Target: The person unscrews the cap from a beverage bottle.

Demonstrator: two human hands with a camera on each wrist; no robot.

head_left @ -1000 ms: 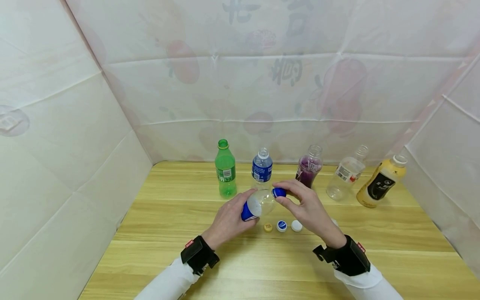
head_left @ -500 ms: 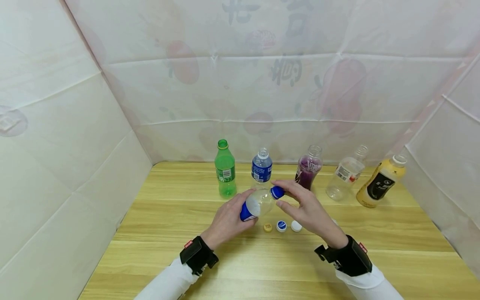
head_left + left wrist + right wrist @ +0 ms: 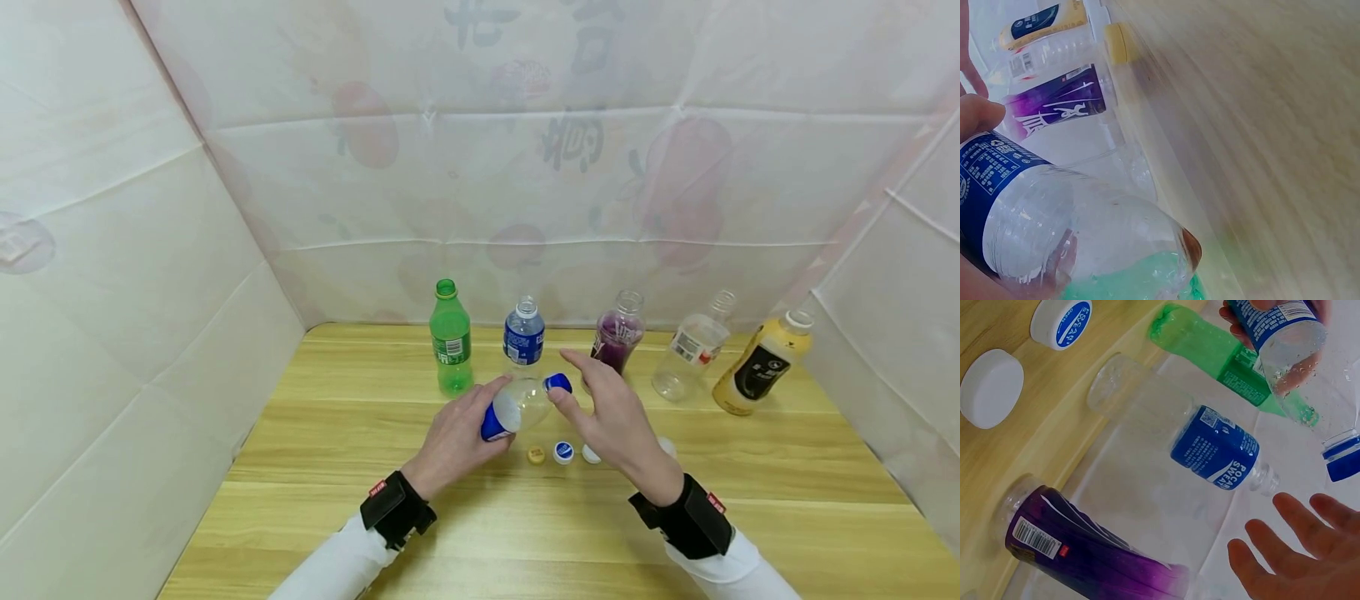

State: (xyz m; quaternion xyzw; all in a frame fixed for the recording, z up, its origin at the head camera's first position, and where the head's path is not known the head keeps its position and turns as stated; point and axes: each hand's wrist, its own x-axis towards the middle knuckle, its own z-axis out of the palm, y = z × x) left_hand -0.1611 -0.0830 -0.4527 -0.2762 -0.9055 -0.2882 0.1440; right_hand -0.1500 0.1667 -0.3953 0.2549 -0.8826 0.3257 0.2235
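Observation:
My left hand point(image 3: 459, 429) grips a clear plastic bottle point(image 3: 528, 403) around its blue label, holding it tilted above the table with the neck toward the right. A blue cap point(image 3: 557, 382) sits on the bottle's neck; whether it is tight cannot be told. Beside that cap is my right hand point(image 3: 618, 421), its fingers extended and spread, the thumb close to the cap. In the right wrist view those fingers point(image 3: 1294, 515) are clear of the cap and hold nothing. The left wrist view shows the bottle's base point(image 3: 1188, 250) and part of the label.
Uncapped bottles line the back of the table point(image 3: 315, 467): green point(image 3: 452, 350), blue-labelled point(image 3: 523, 337), purple point(image 3: 617, 337), clear point(image 3: 690, 354) and yellow point(image 3: 762, 367). Loose caps lie in front: yellow point(image 3: 536, 454), blue-and-white point(image 3: 563, 452) and white point(image 3: 590, 454). Cloth walls point(image 3: 480, 183) surround it.
The right hand has let go of the blue cap, and its fingers have opened and spread. The left hand and its bottle have barely moved.

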